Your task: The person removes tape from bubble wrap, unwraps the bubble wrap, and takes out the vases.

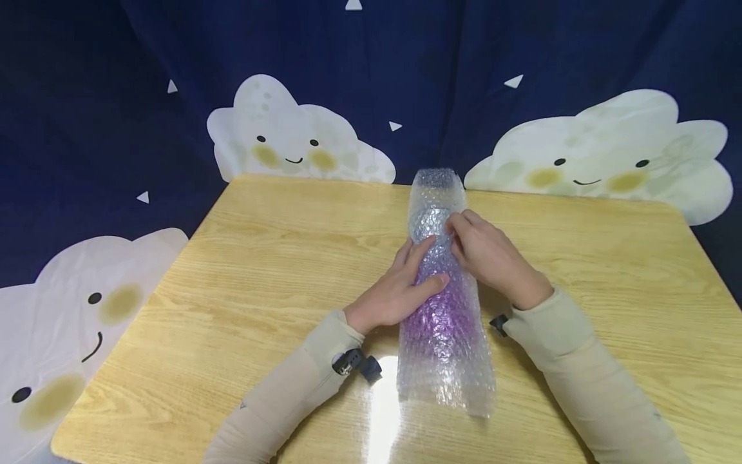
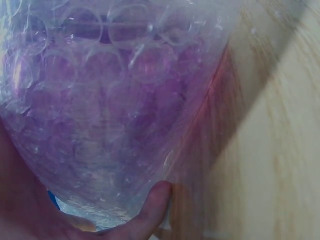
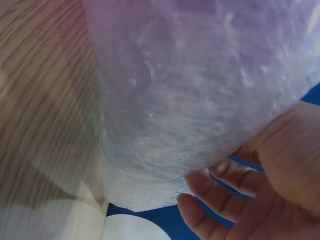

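A purple object (image 2: 110,105), pale blue at its far end, lies lengthwise on the table inside clear bubble wrap (image 1: 446,380). Its exact kind is blurred by the wrap. My left hand (image 1: 397,293) rests on the wrap's left side, fingers spread and thumb across the top. Across from it, my right hand (image 1: 484,248) pinches the wrap at the upper right edge with curled fingers. In the right wrist view, the fingertips (image 3: 200,185) of that hand meet the wrap's edge near its far end.
The wooden table (image 1: 278,258) reaches out on both sides of the wrap. Behind it hangs a dark blue curtain (image 1: 440,64) with smiling clouds and small white triangles. Each sleeved wrist carries a small black camera, such as the left wrist camera (image 1: 356,364).
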`<control>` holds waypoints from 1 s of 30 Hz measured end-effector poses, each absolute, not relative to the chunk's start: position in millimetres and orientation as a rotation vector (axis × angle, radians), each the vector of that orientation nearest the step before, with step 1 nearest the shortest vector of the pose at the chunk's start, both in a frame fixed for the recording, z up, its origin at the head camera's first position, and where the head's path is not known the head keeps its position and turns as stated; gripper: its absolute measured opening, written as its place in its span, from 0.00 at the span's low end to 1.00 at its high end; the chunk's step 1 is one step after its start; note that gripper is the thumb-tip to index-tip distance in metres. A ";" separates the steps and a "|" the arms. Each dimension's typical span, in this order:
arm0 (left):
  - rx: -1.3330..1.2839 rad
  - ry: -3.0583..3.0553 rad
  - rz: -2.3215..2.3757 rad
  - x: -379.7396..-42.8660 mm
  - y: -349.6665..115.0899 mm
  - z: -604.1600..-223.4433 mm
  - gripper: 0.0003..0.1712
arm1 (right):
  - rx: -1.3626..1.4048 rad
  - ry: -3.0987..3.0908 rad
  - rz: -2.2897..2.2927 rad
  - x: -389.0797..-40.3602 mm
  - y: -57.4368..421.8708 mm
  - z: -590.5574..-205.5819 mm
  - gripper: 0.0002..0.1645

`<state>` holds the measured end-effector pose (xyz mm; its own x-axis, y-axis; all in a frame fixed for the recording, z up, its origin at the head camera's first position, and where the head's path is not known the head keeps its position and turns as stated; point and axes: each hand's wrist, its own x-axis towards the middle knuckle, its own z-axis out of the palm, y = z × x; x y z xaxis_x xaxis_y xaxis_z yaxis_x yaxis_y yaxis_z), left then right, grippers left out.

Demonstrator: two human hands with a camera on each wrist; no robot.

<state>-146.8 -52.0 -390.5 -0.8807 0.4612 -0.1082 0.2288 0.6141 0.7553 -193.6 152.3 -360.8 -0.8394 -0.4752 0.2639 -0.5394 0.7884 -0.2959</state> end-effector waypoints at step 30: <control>0.560 2.539 1.146 -147.3 -53.6 -392.8 0.46 | 0.733 -2.793 0.587 -192.3 149.0 -364.9 0.13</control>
